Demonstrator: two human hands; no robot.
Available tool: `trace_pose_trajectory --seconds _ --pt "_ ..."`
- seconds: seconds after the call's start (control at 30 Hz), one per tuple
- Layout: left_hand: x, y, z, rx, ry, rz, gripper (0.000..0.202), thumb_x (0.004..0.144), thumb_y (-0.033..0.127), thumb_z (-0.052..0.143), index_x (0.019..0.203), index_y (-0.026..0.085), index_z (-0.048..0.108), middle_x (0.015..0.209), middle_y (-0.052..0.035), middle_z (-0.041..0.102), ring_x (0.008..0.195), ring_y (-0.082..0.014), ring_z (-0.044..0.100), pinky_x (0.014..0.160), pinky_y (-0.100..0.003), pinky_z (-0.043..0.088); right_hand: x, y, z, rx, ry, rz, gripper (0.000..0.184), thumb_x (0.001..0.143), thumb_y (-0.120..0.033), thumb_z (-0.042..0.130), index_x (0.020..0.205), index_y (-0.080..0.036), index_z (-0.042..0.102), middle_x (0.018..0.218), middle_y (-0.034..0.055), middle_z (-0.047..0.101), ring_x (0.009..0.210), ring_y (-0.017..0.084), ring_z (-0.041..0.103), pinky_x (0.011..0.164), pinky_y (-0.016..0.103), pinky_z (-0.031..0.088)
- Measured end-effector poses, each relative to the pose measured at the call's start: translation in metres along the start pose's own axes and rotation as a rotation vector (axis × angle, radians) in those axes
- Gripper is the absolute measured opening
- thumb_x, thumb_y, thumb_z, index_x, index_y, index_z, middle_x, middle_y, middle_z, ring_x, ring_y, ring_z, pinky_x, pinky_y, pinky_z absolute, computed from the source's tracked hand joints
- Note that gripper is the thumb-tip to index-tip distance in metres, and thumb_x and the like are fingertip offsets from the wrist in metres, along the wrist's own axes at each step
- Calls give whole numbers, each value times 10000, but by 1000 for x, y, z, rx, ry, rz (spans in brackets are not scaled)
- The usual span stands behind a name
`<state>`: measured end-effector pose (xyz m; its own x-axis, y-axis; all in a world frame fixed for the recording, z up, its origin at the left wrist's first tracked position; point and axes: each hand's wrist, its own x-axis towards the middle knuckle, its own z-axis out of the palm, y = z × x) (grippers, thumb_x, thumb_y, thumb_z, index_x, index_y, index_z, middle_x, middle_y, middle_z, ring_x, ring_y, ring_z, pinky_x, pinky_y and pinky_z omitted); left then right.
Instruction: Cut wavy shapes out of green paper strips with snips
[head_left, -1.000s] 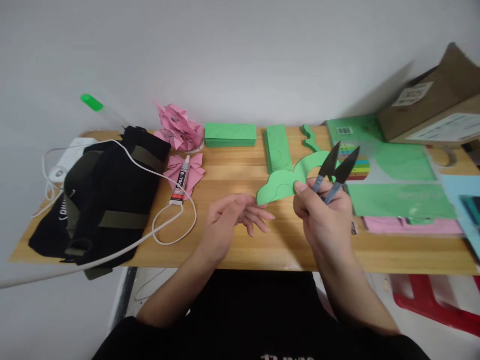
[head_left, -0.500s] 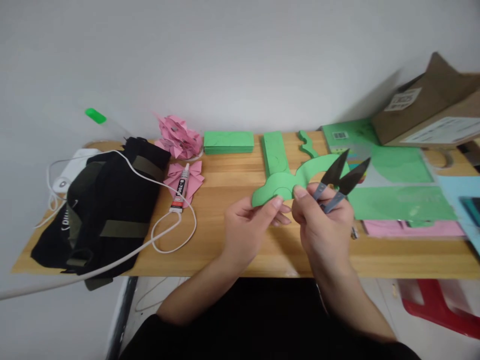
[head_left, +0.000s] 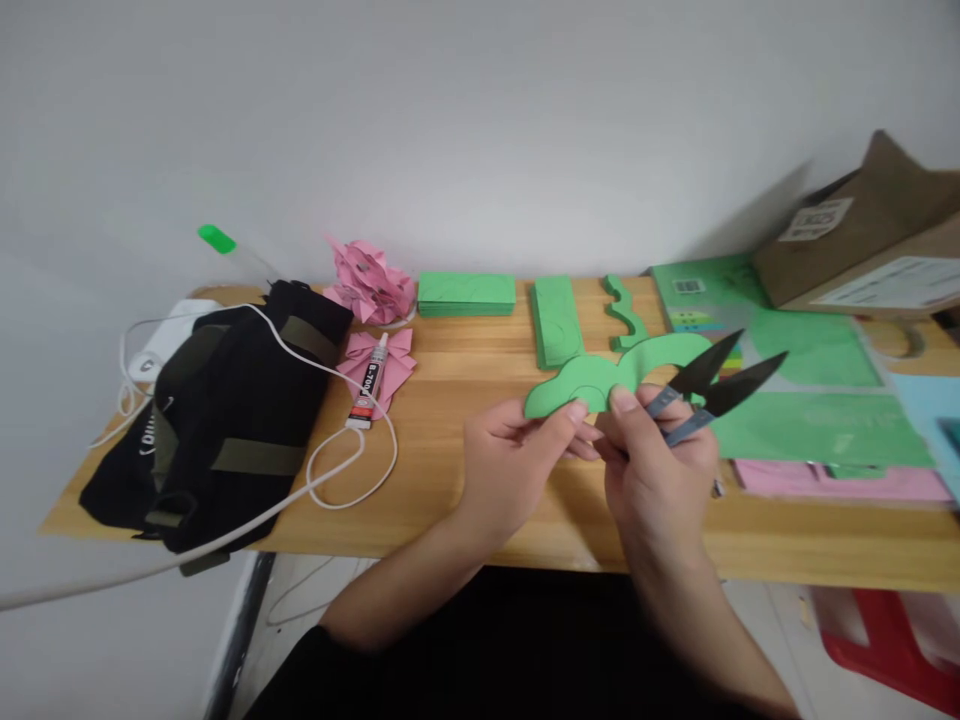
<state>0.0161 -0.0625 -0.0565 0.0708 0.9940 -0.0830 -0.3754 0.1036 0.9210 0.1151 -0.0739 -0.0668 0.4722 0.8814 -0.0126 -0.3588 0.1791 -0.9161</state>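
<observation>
A piece of green paper [head_left: 585, 380] with a curved, partly cut outline is held between both hands over the table. My left hand [head_left: 517, 450] pinches its left part between thumb and fingers. My right hand [head_left: 660, 450] grips its middle with the thumb, and also holds a pair of scissors [head_left: 705, 385], whose dark blades stand apart and point up to the right. The scissors' handles are mostly hidden in the palm. Beyond the hands lie a green paper stack [head_left: 555, 320] with drawn curves and a wavy green cut-out [head_left: 622, 312].
Another green paper stack [head_left: 466, 293] lies by the wall. Left are a folded pink paper flower [head_left: 371, 280], a glue tube [head_left: 367, 385] on pink paper, a white cable [head_left: 277, 515] and a black bag [head_left: 247, 420]. Right are a green paper pack [head_left: 817, 430] and a cardboard box [head_left: 862, 240].
Both hands, with the paper and scissors, sit slightly further right in the view. The scissor blades have turned a little more to the right. The whole scene has shifted slightly with the camera.
</observation>
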Motion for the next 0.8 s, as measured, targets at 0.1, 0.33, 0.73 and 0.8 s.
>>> trace_pose_trajectory --seconds 0.1,0.33,0.73,0.8 --pt "2 -3 0 34 -5 -13 119 791 212 746 680 186 778 660 -24 778 525 -96 702 532 -174 567 2 -3 4 28 46 76 459 648 -309 884 576 -212 442 466 -128 278 402 43 240 370 184 245" --pt "6 -10 1 54 7 -5 150 800 270 757 681 181 779 663 -42 779 555 -118 719 543 -197 565 6 -6 8 52 116 132 429 606 -250 867 569 -212 442 442 -134 308 392 36 235 362 178 219" --pt "10 -8 3 66 -4 -31 168 784 302 762 681 170 758 655 -44 769 561 -138 719 558 -237 580 6 -8 10 19 144 109 429 601 -242 844 542 -220 419 454 -130 286 392 37 227 358 191 205" --pt "12 -7 -1 78 -13 -17 120 751 287 787 764 171 758 698 -35 774 606 -153 734 591 -256 596 7 -8 9 13 135 76 414 620 -231 827 539 -220 421 456 -131 278 383 34 215 353 198 174"
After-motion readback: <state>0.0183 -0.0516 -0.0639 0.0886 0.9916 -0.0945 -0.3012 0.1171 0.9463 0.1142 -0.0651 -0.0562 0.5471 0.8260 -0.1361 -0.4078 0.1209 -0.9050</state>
